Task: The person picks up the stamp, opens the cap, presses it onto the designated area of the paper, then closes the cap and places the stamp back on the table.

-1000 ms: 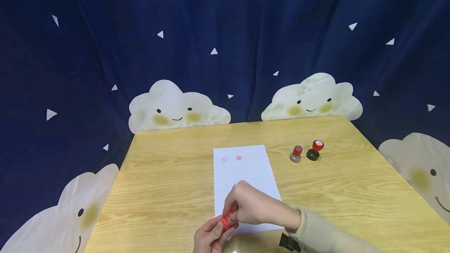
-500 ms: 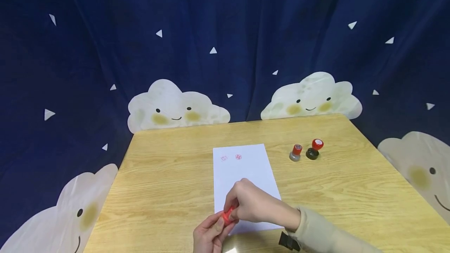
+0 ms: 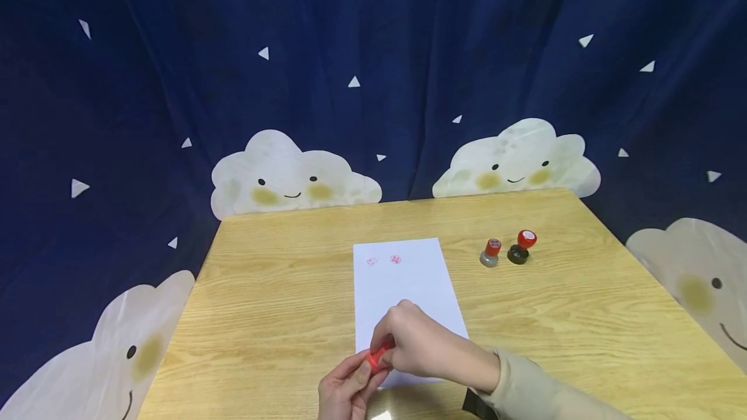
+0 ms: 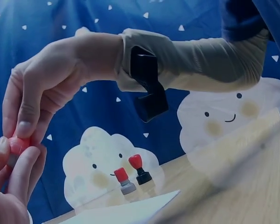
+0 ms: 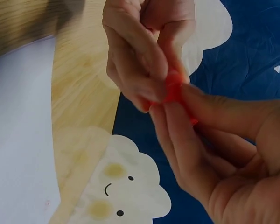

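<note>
A small red stamp (image 3: 375, 361) is held between both hands, low over the near end of a white sheet of paper (image 3: 403, 290). From below left, my left hand (image 3: 343, 389) pinches it between thumb and fingers. My right hand (image 3: 415, 341) grips its upper part with fingertips pointing down. In the left wrist view, the stamp's red top (image 4: 19, 145) shows between the fingers, with a pale part under it. Fingers cover most of it in the right wrist view. Two small red print marks (image 3: 395, 260) are at the paper's far end.
Right of the paper stand two more stamps: one with a red top and grey base (image 3: 490, 256), one with a red knob and black base (image 3: 519, 251). The wooden table (image 3: 280, 290) ends at a dark blue curtain (image 3: 327, 31) with cloud pictures.
Both hands keep their grip on the red stamp and stay over the near end of the paper, with only slight shifts. The standing stamps and the paper have not moved.
</note>
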The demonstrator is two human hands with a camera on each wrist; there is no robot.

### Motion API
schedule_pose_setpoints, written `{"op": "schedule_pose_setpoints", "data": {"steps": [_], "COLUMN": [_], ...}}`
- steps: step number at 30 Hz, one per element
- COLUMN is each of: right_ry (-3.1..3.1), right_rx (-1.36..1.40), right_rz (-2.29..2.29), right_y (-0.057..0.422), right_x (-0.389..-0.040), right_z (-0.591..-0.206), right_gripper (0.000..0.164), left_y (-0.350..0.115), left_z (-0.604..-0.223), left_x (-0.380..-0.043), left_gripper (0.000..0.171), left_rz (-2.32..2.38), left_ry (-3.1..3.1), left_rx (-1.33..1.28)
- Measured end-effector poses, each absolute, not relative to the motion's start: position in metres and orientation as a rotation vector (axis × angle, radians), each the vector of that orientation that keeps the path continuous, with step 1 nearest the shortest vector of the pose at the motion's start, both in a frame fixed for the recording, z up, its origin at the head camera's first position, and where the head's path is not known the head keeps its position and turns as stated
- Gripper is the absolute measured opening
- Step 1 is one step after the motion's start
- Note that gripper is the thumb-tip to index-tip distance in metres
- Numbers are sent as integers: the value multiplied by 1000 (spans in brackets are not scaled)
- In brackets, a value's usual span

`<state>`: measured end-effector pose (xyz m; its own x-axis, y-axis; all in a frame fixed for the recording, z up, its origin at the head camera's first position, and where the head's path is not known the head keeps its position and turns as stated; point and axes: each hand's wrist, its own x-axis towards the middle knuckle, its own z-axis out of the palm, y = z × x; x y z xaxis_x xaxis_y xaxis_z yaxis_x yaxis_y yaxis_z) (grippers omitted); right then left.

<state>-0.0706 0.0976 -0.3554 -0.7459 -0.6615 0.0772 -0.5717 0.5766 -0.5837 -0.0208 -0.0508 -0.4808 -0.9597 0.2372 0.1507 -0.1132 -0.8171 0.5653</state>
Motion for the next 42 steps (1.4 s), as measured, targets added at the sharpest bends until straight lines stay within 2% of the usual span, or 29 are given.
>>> {"op": "schedule_pose_setpoints", "data": {"steps": [6,14,22,29,38,42], "right_ry": [2639,2677,2661,2659,2477,2557], "right_rx": [-1082,-1193,-1143,-1229,-1061,-1032], "right_rz": [-949,-963,-945,-901,-1034,-1008], "right_y": [100,103,104,103,105,101], "right_x": [-67,-65,-72,-73,-75,-72], "right_z": [-353,-355,-358,-361,-353,-355], "right_gripper": [16,17,15,15,19,19], "left_y": [-58,-59,-53,-52,-54,-48], "left_z": [-474,-470,-470,-476,-480,-479], "left_x": [-23,-24,-21,-21,-19,-18], "left_gripper": [22,29,28,32,33,29], "left_rz": [2671,2680,2727,2749,2757,2845], "left_ry": [737,747,911,1014,1044,1126], "left_rx": [200,286,149,196,436,309]}}
